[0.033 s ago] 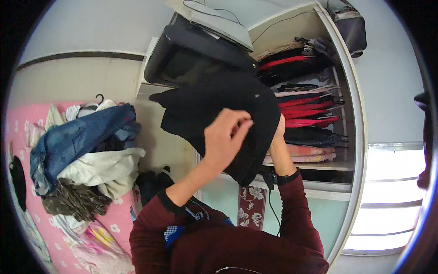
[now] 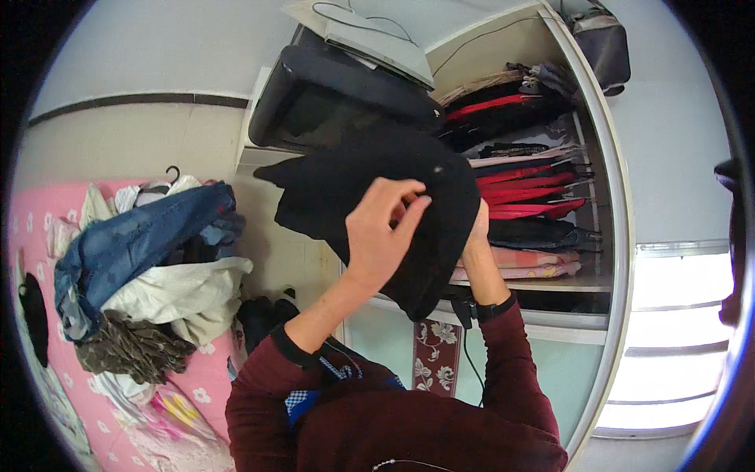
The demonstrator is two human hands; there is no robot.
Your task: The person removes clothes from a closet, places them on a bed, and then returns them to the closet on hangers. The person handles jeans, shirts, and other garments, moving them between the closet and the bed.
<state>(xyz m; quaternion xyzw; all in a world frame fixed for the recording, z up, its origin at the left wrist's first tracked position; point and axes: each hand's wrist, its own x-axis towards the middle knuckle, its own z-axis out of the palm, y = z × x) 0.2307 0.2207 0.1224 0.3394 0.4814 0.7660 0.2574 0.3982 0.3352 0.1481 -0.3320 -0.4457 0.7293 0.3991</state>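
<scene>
A black garment [image 2: 377, 173] hangs spread in front of me, with a small pale speck near its upper right part. My right hand [image 2: 478, 224] grips its right edge; most of those fingers are hidden behind the cloth. Over the front of the garment, my left hand [image 2: 381, 228] is closed in a pinch, thumb and forefinger curled toward each other. Whether anything is between those fingertips is too small to make out.
Folded clothes [image 2: 527, 189] are stacked in an open wardrobe [image 2: 609, 157] at the right. Behind the garment stands a black television [image 2: 299, 86]. Jeans [image 2: 149, 228] and other clothes lie heaped on a pink bed [image 2: 86, 409] at the left. A cable [image 2: 472, 366] hangs below.
My left hand has shifted slightly left and up over the black garment, its thumb and forefinger still curled together. My right hand keeps its hold.
</scene>
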